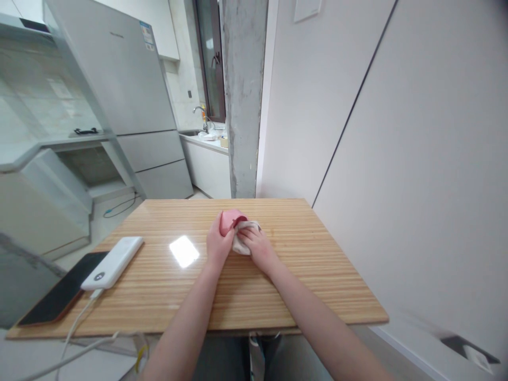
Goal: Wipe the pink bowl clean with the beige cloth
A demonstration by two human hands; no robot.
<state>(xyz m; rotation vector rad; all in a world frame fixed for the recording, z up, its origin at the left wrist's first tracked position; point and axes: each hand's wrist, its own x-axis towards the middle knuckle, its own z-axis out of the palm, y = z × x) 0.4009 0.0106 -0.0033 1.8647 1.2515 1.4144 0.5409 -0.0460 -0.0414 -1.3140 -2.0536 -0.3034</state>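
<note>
While the left hand gripped a small, curved pink vessel toward the far edge of the striped wooden table and the right hand bunched crumpled white cloth against it, the vessel seemed light, stiff, best held by its left side.

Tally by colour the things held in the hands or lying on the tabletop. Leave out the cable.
Pink: 1 (curved pink item)
White: 2 (cloth, power bank)
Black: 1 (flat slab, partly under the power bank)
Total: 4
</note>
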